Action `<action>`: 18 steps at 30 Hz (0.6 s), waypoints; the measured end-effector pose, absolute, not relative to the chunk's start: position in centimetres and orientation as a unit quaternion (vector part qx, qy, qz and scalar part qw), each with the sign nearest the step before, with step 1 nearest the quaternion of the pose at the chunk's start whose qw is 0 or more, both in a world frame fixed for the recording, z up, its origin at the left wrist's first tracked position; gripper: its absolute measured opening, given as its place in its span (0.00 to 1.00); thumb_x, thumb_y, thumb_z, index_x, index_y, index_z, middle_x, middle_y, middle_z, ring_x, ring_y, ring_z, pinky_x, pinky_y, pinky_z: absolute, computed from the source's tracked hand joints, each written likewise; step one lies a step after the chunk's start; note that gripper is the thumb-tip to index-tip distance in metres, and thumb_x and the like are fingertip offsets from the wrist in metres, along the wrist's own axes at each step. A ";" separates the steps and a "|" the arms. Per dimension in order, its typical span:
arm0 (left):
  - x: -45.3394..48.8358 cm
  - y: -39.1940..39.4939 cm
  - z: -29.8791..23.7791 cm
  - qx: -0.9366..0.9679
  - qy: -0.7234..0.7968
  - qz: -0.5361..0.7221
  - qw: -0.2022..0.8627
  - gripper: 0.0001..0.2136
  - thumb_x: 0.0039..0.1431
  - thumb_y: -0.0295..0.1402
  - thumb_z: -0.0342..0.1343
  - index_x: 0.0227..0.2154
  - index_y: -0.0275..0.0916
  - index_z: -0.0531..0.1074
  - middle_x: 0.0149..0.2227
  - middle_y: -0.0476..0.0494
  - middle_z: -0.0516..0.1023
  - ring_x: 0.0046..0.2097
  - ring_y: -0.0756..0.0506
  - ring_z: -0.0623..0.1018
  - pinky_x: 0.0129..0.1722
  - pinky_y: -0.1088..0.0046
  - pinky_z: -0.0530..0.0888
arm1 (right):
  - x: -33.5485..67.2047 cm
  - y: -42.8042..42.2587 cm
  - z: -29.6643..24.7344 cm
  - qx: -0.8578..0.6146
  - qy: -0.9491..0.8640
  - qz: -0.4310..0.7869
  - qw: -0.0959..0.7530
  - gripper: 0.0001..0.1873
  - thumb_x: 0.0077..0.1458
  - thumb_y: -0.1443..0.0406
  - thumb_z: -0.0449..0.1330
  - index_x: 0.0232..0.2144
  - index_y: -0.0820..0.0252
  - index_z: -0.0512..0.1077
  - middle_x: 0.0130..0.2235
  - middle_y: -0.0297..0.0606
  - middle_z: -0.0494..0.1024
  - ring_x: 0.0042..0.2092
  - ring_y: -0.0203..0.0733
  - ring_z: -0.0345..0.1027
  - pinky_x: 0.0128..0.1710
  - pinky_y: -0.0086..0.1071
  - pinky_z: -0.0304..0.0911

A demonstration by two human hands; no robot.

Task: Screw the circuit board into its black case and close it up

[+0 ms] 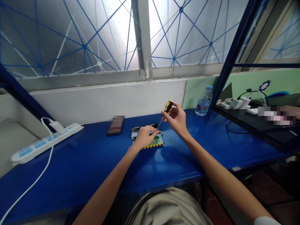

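My right hand (177,120) is closed round the yellow-and-black handle of a screwdriver (167,106). Its thin metal shaft slants down and left to a small electronic device (154,140) with a green face and a yellow-and-black striped front edge, lying on the blue table (178,162). My left hand (143,136) lies over the device and hides much of it. The left thumb and fingers come together beside the screwdriver's tip; what they pinch is too small to make out. A dark, shiny part (134,132) shows behind the left hand.
A dark flat item, partly blurred, (115,125) lies left of the device. Further left is a white power strip (47,143) with a plugged-in charger and white cable. A water bottle (204,101) stands at the back right. Beyond the blue post, another person's hand (289,112) shows near plugs and cables.
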State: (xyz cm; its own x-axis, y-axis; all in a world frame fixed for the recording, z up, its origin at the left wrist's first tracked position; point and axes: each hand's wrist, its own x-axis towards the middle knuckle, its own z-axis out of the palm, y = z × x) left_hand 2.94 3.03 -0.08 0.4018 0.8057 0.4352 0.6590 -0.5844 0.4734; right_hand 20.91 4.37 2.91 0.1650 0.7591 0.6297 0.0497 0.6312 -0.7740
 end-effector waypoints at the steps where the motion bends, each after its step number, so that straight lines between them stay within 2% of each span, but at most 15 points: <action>1: 2.9 3.0 0.0 0.828 0.444 0.323 0.113 0.10 0.62 0.35 0.58 0.28 0.42 0.82 0.35 0.46 0.86 0.42 0.42 0.82 0.45 0.70 0.74 | 20.8 4.2 2.9 -0.341 -0.592 0.257 0.684 0.29 0.50 0.55 0.67 0.51 0.56 0.65 0.30 0.30 0.72 0.28 0.39 0.73 0.26 0.35 0.73; 11: 1.5 2.5 2.2 0.812 0.439 0.345 0.172 0.08 0.59 0.36 0.62 0.37 0.41 0.83 0.41 0.44 0.85 0.45 0.41 0.82 0.48 0.67 0.74 | 19.3 2.9 3.1 -0.360 -0.614 0.231 0.664 0.28 0.53 0.54 0.65 0.54 0.52 0.65 0.34 0.34 0.74 0.32 0.40 0.73 0.30 0.36 0.73; 18: -2.2 2.5 2.7 0.797 0.430 0.360 0.224 0.08 0.56 0.38 0.63 0.30 0.39 0.83 0.37 0.42 0.85 0.42 0.41 0.81 0.45 0.66 0.75 | 16.4 3.2 4.0 -0.347 -0.667 0.230 0.618 0.24 0.53 0.54 0.64 0.50 0.52 0.65 0.32 0.32 0.75 0.32 0.40 0.72 0.31 0.35 0.70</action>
